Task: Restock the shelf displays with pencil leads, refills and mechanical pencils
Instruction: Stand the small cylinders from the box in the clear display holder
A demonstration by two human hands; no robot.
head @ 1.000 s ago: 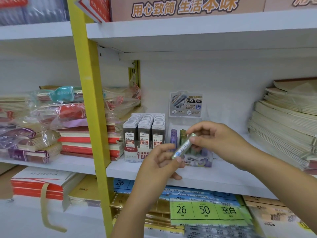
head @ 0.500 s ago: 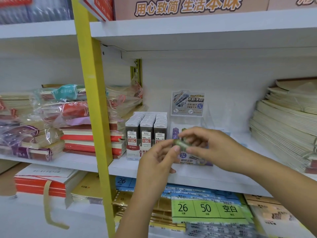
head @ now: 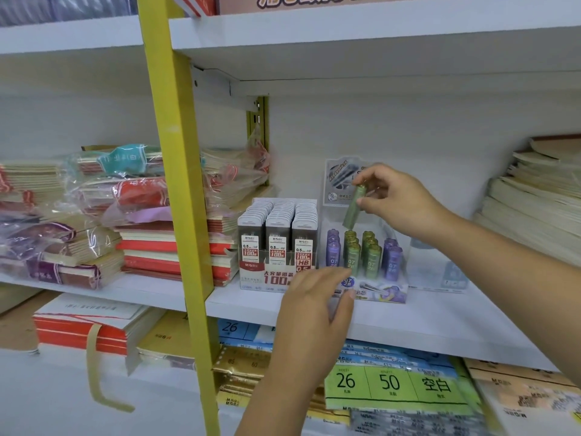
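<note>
My right hand (head: 396, 201) pinches a green pencil-lead tube (head: 354, 205) upright by its top, just above the clear display box (head: 383, 291) on the white shelf (head: 424, 322). That box holds rows of purple and green lead tubes (head: 361, 253). My left hand (head: 317, 302) hangs lower, in front of the box's left front corner, with relaxed fingers and nothing in it. Left of the clear box stands a red-and-white carton of grey 0.5 HB lead cases (head: 278, 243).
A yellow upright (head: 176, 171) divides the shelving. Stacks of wrapped notebooks (head: 103, 215) fill the left; beige notebooks (head: 534, 202) are piled at the right. Loose-leaf paper packs (head: 393, 385) lie on the shelf below. Another clear holder (head: 440, 272) sits right of the display box.
Both hands held the tube together in front of the box. Now my right hand alone has lifted it above the rows, and my left hand has let go and dropped lower.
</note>
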